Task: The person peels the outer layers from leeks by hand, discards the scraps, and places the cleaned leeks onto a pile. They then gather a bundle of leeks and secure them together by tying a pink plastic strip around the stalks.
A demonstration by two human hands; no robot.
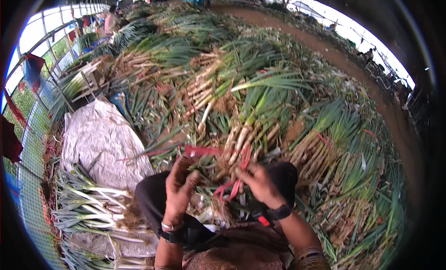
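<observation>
Grip: both hands closed on a red tie strip (232, 186), left hand (179, 188) pinching one end, right hand (260, 184) the other, around the leek bundle (241, 140) on the lap. Risk: strip slips, stalks splay. Wrists bent inward, forearms raised.

Grey-white woven sack (100, 140) lying flat at left, beside the leek heaps, no labels visible

The brown earthen floor (325, 47) carried long rows of bundled green spring onions with pale stalks (232, 84). A crumpled grey plastic sheet (100, 135) lay on it, just beside a smaller pile of trimmed white-stemmed onions (88, 205).
</observation>
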